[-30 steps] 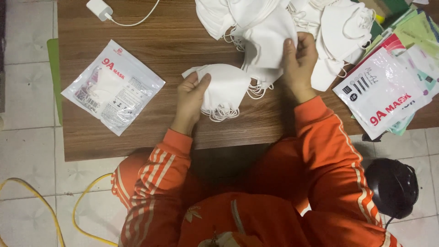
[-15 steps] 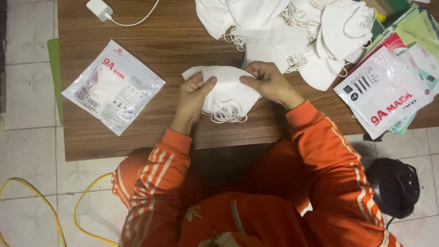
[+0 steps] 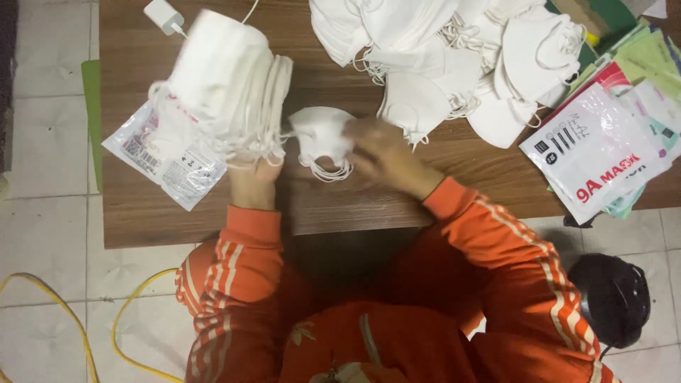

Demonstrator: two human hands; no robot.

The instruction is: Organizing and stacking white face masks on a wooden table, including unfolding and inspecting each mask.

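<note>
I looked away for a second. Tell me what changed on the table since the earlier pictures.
The left hand now holds up a thick stack of white masks over the clear packet, which earlier lay uncovered. The right hand came back from the loose mask pile and now holds a single folded mask in front of the body. The pile, the printed packets and the wooden table stayed put.

wooden table [image 3: 142, 213] | pale tiled floor [image 3: 50, 213] | yellow cable [image 3: 78, 319]
</note>
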